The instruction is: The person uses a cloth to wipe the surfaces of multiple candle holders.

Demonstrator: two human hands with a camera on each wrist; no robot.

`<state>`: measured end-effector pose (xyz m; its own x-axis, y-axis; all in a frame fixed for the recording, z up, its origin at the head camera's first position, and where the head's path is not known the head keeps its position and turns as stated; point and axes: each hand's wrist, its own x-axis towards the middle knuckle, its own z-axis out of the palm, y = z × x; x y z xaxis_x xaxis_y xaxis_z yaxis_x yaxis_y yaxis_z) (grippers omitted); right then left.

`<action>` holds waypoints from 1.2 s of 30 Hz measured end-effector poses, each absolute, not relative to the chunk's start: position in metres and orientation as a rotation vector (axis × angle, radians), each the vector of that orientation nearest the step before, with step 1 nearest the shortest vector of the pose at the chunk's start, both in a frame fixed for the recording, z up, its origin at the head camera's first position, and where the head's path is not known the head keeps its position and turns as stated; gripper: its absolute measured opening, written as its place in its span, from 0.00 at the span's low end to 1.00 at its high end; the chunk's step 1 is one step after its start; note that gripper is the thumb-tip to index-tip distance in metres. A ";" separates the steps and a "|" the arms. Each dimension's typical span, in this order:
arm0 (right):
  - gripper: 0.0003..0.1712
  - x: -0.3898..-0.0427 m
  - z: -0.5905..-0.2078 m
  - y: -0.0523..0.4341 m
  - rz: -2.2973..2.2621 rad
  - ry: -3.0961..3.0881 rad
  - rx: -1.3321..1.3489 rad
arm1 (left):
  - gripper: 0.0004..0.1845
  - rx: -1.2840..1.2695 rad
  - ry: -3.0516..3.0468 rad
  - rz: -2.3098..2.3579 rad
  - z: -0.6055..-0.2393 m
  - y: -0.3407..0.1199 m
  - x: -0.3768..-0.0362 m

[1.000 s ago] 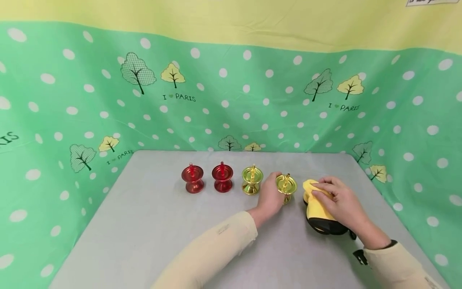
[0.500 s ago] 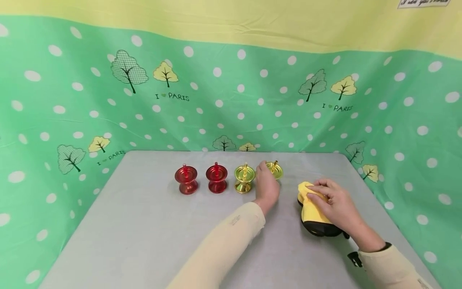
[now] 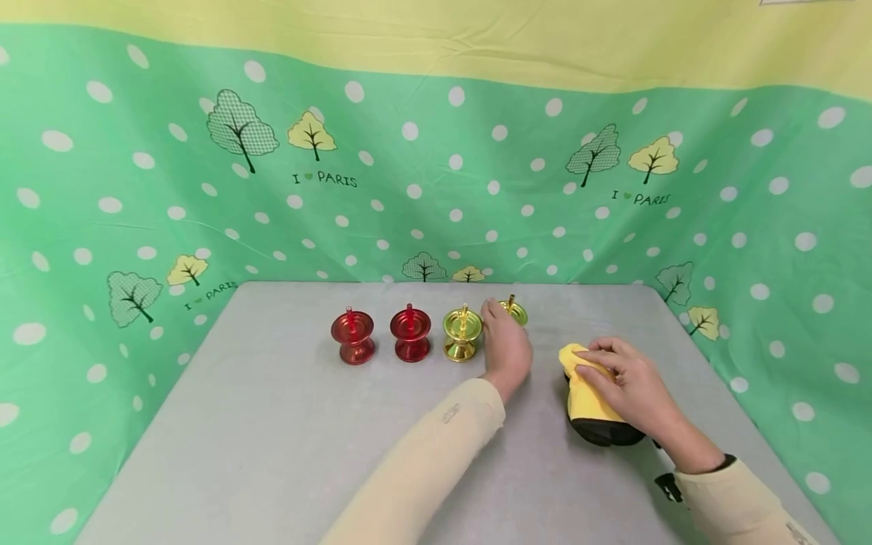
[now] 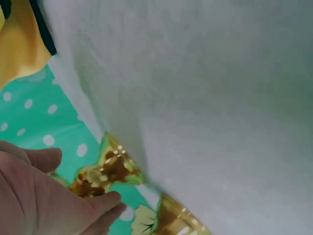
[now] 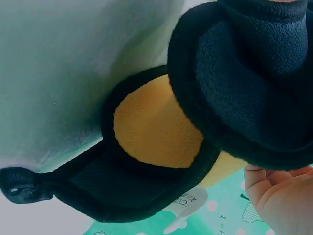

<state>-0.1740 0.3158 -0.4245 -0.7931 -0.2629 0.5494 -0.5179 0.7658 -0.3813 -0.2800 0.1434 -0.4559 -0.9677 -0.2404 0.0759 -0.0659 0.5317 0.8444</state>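
A green and yellow curtain (image 3: 381,250), printed with white dots and trees, is hanging behind a grey table (image 3: 272,446). Toward the table's right side, a yellow cloth (image 3: 590,405) with black edging is gathering into a soft peak, its fuzzy dark side facing the right wrist view. The right hand (image 3: 633,382) is pinching that peak between thumb and fingers. The left hand (image 3: 507,348), near the back of the table, is gripping the narrow middle of a gold stand (image 3: 515,312). Shiny and waisted, this stand is flaring at both ends, just right of a second gold stand (image 3: 462,329); two red stands (image 3: 412,337) are standing upright farther left. A thin spike (image 3: 512,300) is rising from the gripped stand's dish. In the head view, the left hand is hiding most of that stand; whether its foot is touching the table is hard to make out. The left wrist view is blurring the gold and cutting off the second stand and the cloth.
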 end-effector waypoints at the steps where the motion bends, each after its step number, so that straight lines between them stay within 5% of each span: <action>1: 0.15 -0.174 -0.425 0.316 0.731 -2.486 0.587 | 0.45 0.236 -2.617 -1.435 -0.452 0.142 -0.277; 8: 0.15 -0.172 -0.425 0.316 0.742 -2.496 0.582 | 0.54 -0.045 -2.840 -1.279 -0.431 0.119 -0.252; 15: 0.15 -0.173 -0.426 0.315 0.731 -2.502 0.604 | 0.32 -0.387 -2.836 -1.200 -0.429 0.067 -0.216; 18: 0.14 -0.173 -0.426 0.313 0.734 -2.508 0.612 | 0.29 -0.270 -2.810 -1.452 -0.441 0.045 -0.206; 27: 0.13 -0.170 -0.428 0.307 0.790 -2.511 0.626 | 0.49 0.238 -2.573 -1.892 -0.465 0.020 -0.225; 36: 0.13 -0.170 -0.428 0.302 0.831 -2.527 0.626 | 0.38 0.328 -2.440 -2.098 -0.469 0.023 -0.251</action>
